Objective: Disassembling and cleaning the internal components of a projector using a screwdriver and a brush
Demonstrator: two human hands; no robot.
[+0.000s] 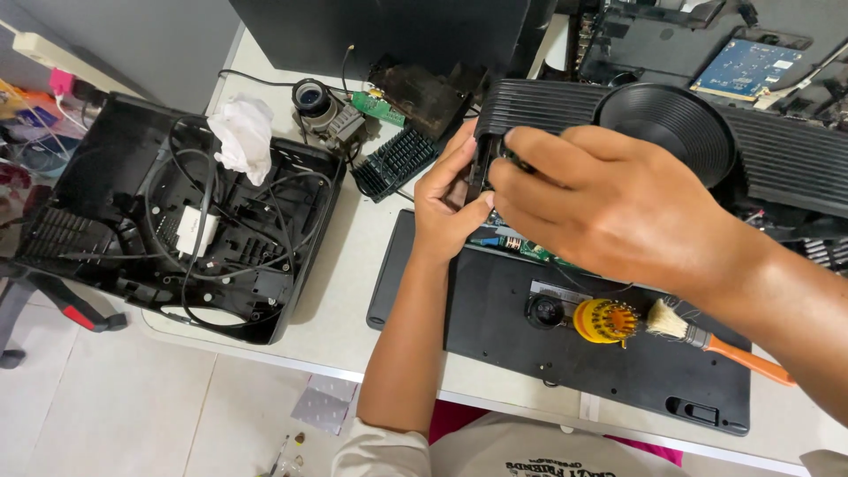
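Both hands are up at the left end of the ribbed black housing point(548, 106), the one with the round lens funnel point(667, 119) set in it. The left hand point(450, 199) curls half closed, fingertips pressing the housing's end edge. The right hand point(609, 208) arches over from the other side, fingers pinched shut on that same edge; what sits under them I cannot tell. Counting along the counter point(349, 300): below the housing, one flat black panel point(512, 340), carrying one yellow bit holder point(605, 320) and one orange-handled brush point(715, 340) just beside it. Left of the housing, one finned heatsink point(393, 163), one lens unit point(322, 110), and one open black shell point(115, 177) with a crumpled white tissue point(240, 132).
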